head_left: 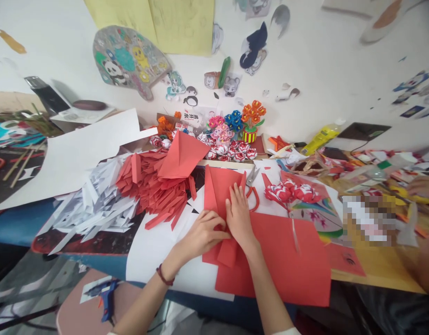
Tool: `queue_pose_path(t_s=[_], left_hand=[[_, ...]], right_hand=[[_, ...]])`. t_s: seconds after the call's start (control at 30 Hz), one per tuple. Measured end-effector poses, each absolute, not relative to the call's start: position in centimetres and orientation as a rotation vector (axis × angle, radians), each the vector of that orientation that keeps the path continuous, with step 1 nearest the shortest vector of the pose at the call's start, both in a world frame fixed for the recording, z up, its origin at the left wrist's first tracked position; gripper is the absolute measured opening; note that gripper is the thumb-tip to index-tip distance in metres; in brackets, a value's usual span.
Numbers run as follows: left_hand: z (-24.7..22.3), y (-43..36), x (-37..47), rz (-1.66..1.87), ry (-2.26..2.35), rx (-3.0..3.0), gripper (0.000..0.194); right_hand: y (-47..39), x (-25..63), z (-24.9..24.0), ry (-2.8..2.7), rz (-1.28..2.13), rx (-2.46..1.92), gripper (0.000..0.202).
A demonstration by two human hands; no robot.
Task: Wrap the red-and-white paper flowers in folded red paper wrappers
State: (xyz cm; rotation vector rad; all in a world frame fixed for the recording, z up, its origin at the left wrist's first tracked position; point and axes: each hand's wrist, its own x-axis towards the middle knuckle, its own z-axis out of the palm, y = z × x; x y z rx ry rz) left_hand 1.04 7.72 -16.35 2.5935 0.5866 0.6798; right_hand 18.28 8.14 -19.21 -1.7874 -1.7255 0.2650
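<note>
Just left of the scissors [257,194], the folded red paper [217,186] lies under both hands: the right hand [239,216] presses flat, fingers extended, while the left hand [207,231] curls at its fold, grip unclear. Red-and-white paper flowers [306,192] sit right of the scissors.

Single head-worn view, looking forward and down over the hands at close range.

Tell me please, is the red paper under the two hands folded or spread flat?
Folded. The red paper under the left hand and right hand has long flaps turned over, with straight edges running down it.
</note>
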Motion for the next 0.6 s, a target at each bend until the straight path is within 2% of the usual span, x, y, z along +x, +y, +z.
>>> queue_pose_path(t_s=[0.33,0.6], left_hand=[[-16.9,8.0,1.0,0.672,0.541,2.674,0.031],[-16.5,7.8,1.1,0.532,0.531,2.735,0.037]], right_hand=[[9.9,20.5,-18.8,-1.849,-0.002,-2.012,0.053],[12.3,21.6,-18.6,-1.825,-0.044,-2.131,0.056]])
